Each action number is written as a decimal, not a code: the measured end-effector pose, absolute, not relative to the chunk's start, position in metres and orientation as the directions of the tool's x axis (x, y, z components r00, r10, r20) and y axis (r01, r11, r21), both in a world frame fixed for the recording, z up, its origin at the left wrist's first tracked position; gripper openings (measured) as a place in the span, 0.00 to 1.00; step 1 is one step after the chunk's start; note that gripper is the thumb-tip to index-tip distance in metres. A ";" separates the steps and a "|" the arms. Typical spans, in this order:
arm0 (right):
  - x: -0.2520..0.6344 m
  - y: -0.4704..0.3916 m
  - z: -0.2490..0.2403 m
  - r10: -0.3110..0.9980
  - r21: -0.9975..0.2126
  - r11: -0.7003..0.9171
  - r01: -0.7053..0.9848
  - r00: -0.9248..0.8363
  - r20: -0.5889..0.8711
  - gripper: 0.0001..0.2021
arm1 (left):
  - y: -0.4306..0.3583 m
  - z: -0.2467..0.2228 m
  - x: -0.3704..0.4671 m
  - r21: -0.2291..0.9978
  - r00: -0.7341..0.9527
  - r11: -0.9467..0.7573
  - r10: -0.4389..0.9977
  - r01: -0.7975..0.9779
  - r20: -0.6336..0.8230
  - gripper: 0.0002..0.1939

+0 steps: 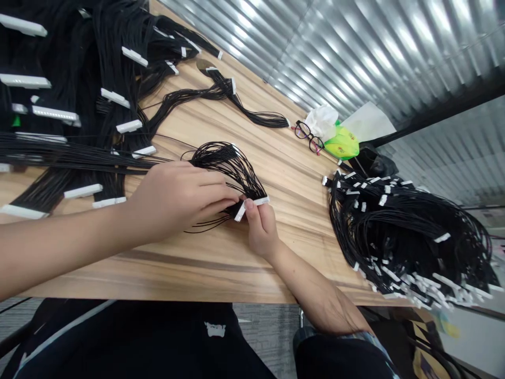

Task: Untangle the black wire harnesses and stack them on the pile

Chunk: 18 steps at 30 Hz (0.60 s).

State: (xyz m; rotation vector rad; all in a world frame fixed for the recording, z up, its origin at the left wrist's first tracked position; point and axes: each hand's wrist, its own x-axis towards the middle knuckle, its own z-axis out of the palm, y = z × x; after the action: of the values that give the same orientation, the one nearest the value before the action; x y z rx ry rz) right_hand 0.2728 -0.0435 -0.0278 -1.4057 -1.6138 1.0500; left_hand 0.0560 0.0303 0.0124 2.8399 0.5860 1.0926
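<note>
Near the middle of the wooden table, a looped bundle of thin black wires (226, 158) ends in white connectors. My right hand (262, 226) pinches a white connector (240, 211) between thumb and fingers, beside another white connector (261, 200) at the wires' end. From the left, my left hand (179, 195) reaches palm down over the wires, its fingers together and their tips at the same connector. What the left fingertips grip is hidden beneath the hand. Long black wires (98, 158) run from the left edge to under my left hand.
A large heap of black wire harnesses (79, 58) covers the table's left side; another pile (402, 226) lies at the right. A thinner harness (189, 95) stretches across the back. Glasses (309, 137), a green packet (342, 143) and white tissue (322, 121) are near the corrugated metal wall (335, 47).
</note>
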 end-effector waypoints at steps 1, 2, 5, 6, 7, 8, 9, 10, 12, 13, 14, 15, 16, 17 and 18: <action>0.273 -0.044 -0.027 0.990 -0.909 0.106 0.403 -0.128 0.059 0.28 | 0.030 0.011 0.057 0.245 0.690 -0.915 0.403 0.320 0.601 0.08; 0.273 -0.044 -0.026 0.987 -0.895 0.148 0.422 -0.126 0.104 0.27 | 0.030 0.010 0.058 0.296 0.701 -0.903 0.429 0.311 0.570 0.09; 0.271 -0.045 -0.022 0.977 -0.857 0.204 0.473 -0.152 0.149 0.25 | 0.030 0.007 0.061 0.308 0.735 -0.903 0.425 0.300 0.529 0.11; 0.270 -0.045 -0.021 0.977 -0.850 0.204 0.485 -0.161 0.143 0.25 | 0.031 0.007 0.062 0.296 0.742 -0.909 0.411 0.293 0.529 0.11; 0.270 -0.045 -0.021 0.977 -0.850 0.200 0.488 -0.163 0.136 0.24 | 0.032 0.007 0.063 0.282 0.748 -0.917 0.395 0.283 0.533 0.11; 0.270 -0.044 -0.022 0.979 -0.858 0.190 0.477 -0.159 0.128 0.25 | 0.034 0.008 0.063 0.270 0.753 -0.925 0.376 0.268 0.540 0.12; 0.271 -0.044 -0.023 0.982 -0.875 0.171 0.452 -0.152 0.114 0.25 | 0.036 0.010 0.062 0.263 0.757 -0.932 0.356 0.248 0.549 0.14; 0.273 -0.042 -0.024 0.985 -0.896 0.148 0.418 -0.147 0.094 0.26 | 0.039 0.013 0.060 0.260 0.760 -0.939 0.336 0.225 0.557 0.16; 0.281 -0.039 -0.028 0.987 -0.933 0.110 0.342 -0.149 0.061 0.27 | 0.047 0.021 0.053 0.275 0.768 -0.946 0.303 0.171 0.565 0.23; 0.286 -0.037 -0.030 0.987 -0.944 0.101 0.313 -0.154 0.054 0.27 | 0.051 0.025 0.049 0.311 0.779 -0.941 0.293 0.133 0.554 0.25; 0.292 -0.035 -0.032 0.987 -0.952 0.095 0.291 -0.152 0.052 0.28 | 0.056 0.030 0.044 0.360 0.793 -0.928 0.286 0.091 0.538 0.26; 0.297 -0.033 -0.033 0.988 -0.957 0.088 0.275 -0.149 0.048 0.29 | 0.059 0.034 0.039 0.406 0.807 -0.912 0.276 0.050 0.522 0.27; 0.303 -0.032 -0.034 0.989 -0.962 0.076 0.264 -0.144 0.038 0.29 | 0.063 0.039 0.034 0.427 0.813 -0.904 0.263 0.020 0.519 0.26; 0.307 -0.031 -0.034 0.990 -0.965 0.061 0.254 -0.141 0.025 0.29 | 0.066 0.042 0.030 0.403 0.808 -0.915 0.248 0.015 0.534 0.25; 0.310 -0.031 -0.034 0.989 -0.968 0.044 0.248 -0.145 0.008 0.29 | 0.069 0.046 0.027 0.323 0.794 -0.946 0.224 0.036 0.566 0.24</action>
State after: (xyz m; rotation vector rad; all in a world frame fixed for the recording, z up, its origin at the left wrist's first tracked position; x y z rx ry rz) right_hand 0.3103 -0.0306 -0.0341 -1.3024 -1.5163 1.1649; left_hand 0.0269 0.0688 0.0456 2.6870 0.1992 0.9013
